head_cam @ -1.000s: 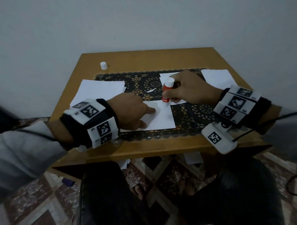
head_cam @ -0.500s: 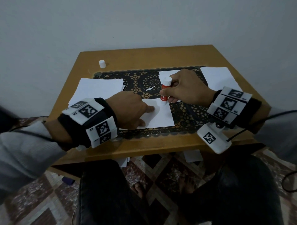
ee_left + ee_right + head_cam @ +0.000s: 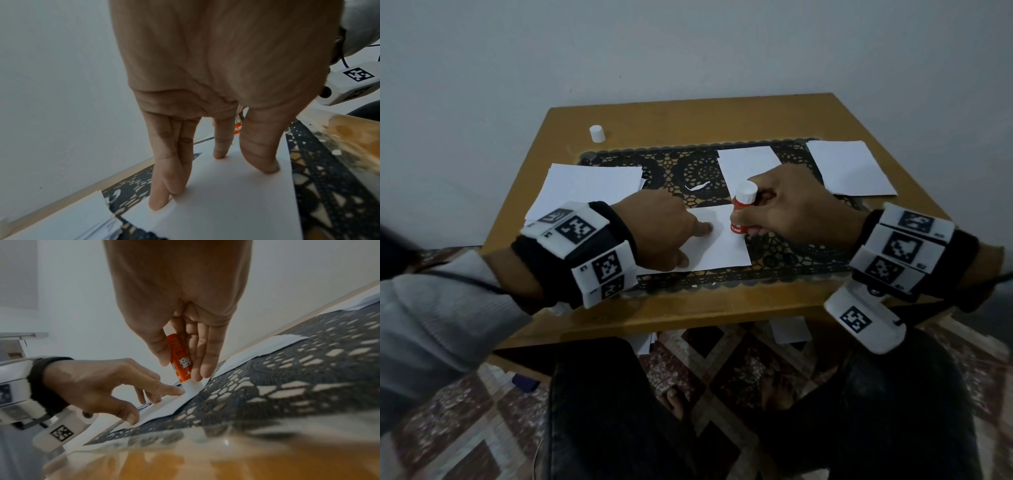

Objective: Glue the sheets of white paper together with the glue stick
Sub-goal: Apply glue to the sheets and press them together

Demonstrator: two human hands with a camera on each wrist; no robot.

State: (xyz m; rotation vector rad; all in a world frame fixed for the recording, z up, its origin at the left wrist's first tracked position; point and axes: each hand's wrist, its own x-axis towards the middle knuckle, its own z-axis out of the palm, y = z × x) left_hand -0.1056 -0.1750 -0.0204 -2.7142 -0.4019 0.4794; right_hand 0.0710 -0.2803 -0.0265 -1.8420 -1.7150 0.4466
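The right hand [image 3: 787,209] has its fingers [image 3: 202,353] wrapped around the glue stick [image 3: 741,210], held nearly upright, with its lower end down on the far right corner of the white sheet [image 3: 717,248]. The left hand [image 3: 664,236] has spread fingers [image 3: 221,142] pressing that same sheet flat on the bench [image 3: 688,308], with the index fingertip just beside the stick. The white cap [image 3: 596,133] sits way off beyond the left fingers.
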